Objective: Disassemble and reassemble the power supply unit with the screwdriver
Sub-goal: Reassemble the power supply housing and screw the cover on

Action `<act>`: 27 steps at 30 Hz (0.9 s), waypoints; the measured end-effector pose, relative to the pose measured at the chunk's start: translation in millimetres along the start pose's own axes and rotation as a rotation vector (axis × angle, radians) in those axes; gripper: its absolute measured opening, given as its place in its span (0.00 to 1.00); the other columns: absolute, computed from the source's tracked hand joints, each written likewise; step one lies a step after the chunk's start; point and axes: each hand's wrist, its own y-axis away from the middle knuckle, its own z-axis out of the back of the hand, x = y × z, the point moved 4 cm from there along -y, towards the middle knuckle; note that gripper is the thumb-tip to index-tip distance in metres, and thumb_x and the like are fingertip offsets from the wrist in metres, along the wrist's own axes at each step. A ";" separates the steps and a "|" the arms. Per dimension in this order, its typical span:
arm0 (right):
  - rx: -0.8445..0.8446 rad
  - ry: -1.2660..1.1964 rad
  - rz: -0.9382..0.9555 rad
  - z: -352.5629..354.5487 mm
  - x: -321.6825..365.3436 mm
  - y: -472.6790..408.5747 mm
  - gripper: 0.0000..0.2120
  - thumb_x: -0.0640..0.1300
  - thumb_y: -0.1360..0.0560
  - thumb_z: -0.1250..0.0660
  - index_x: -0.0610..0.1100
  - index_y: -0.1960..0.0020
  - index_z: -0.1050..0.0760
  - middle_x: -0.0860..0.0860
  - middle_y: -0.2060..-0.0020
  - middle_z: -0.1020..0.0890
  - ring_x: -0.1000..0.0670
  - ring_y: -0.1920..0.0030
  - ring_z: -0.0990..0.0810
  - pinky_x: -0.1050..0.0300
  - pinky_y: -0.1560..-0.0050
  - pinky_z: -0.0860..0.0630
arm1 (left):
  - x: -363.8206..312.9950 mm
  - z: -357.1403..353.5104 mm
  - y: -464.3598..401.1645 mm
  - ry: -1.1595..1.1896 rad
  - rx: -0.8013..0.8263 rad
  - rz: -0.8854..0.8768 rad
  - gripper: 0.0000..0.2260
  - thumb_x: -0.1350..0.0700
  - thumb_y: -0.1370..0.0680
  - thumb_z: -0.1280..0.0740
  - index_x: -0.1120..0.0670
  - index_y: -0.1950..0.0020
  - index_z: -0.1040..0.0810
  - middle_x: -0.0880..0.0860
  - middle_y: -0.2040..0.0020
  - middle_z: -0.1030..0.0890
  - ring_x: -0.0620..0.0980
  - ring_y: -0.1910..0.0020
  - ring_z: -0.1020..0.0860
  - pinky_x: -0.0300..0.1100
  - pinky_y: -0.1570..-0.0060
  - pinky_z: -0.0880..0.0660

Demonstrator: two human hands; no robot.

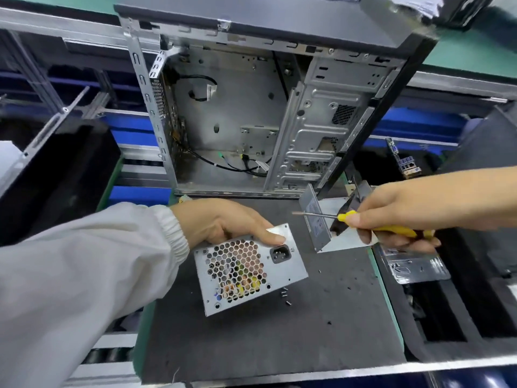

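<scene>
While the left hand [223,222] grips the power supply unit [249,271], the right hand [402,211] pinches the screwdriver [372,222].

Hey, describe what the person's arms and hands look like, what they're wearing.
The left hand is bare, and its arm wears a loose, pale grey-white sleeve ending in a gathered elastic cuff at the wrist. The right hand is bare too, with no glove, and no sleeve shows on its forearm.

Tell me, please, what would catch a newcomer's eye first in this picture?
Probably the open computer case, standing gutted at the back of the dark mat. In front, the left hand grips the power supply unit, while the right hand holds a yellow screwdriver and a metal cover.
</scene>
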 end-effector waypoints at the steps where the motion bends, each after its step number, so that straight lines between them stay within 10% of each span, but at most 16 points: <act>1: -0.118 0.058 0.080 1.7 -8.3 -4.4 0.16 0.53 0.22 0.39 0.40 0.59 0.27 0.51 0.78 0.29 0.51 0.81 0.31 0.63 0.80 0.35 | 1.0 2.9 0.9 -0.007 -0.023 -0.016 0.18 0.54 0.25 0.31 0.59 0.37 0.22 0.59 0.48 0.16 0.55 0.52 0.19 0.56 0.39 0.25; 12: -0.802 -0.107 0.230 -95.9 -115.6 -155.6 0.06 0.52 0.31 0.26 0.54 0.59 0.22 0.58 0.64 0.24 0.53 0.60 0.26 0.56 0.63 0.32 | 19.5 38.1 13.5 -0.028 -0.127 -0.024 0.18 0.58 0.26 0.29 0.65 0.39 0.21 0.66 0.44 0.18 0.55 0.57 0.16 0.45 0.56 0.19; 27: -0.865 -0.156 0.455 -97.6 -104.6 -144.8 0.11 0.49 0.26 0.31 0.49 0.64 0.30 0.56 0.71 0.26 0.52 0.68 0.28 0.58 0.65 0.33 | 19.3 40.2 4.7 0.034 0.002 0.037 0.08 0.60 0.25 0.31 0.61 0.49 0.17 0.58 0.54 0.15 0.51 0.59 0.16 0.47 0.53 0.19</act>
